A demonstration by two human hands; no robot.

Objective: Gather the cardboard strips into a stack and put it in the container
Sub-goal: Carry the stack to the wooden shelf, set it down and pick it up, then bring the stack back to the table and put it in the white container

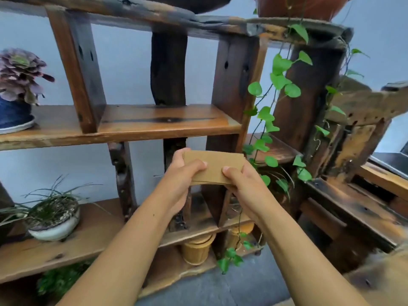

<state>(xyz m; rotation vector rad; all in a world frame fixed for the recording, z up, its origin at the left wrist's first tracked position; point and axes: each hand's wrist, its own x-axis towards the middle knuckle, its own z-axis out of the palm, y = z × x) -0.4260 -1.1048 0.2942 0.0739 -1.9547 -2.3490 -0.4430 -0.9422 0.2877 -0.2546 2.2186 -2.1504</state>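
1. Two hands on one stack of cardboard strips, held up in the air in front of the wooden shelf unit, resting on no board.
2. Left hand at the stack's left end: thumb pressed on the near face, fingers curled round the far side, so pinching the cardboard.
3. Right hand at the lower right corner: thumb on the near face, fingers hidden beneath, likewise pinching the strips.
4. Long axis of the stack running left to right, roughly level, broad face tilted toward the camera; edges look fairly even, though a loose layer shows along the bottom.
5. Gathering seems done or close to it; the drop into a container not yet made.
6. Likeliest containers: two tan cylindrical pots on the lowest shelf, one below and slightly left of the stack, another below and slightly right, partly hidden by an upright board. Cannot tell which is meant, or whether either is open at the top.
7. Deciding relation: both pots lie well below the hands and a little farther into the shelf, so the move is mostly downward.
8. Probably calls for turning the long axis upright to enter a narrow mouth.
9. Right hand nearer the right pot, left hand nearer the left.
10. Trailing pothos vine hangs just right of the stack and down past the right pot; could snag on the way down.
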